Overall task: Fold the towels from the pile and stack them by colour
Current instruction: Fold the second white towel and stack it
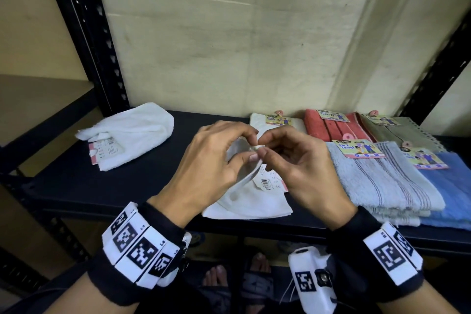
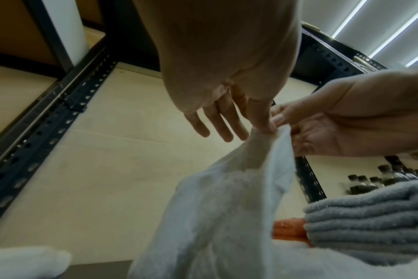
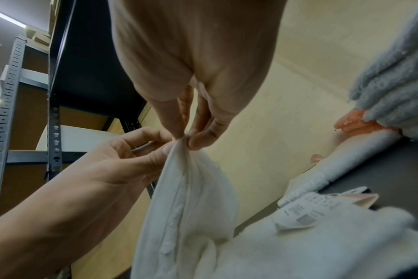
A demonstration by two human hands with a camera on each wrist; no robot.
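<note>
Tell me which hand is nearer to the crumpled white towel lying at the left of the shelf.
Left. The left hand is just right of the crumpled white towel, with bare shelf between. The right hand is further right, beyond the left. Both pinch the white towel at the middle.
</note>
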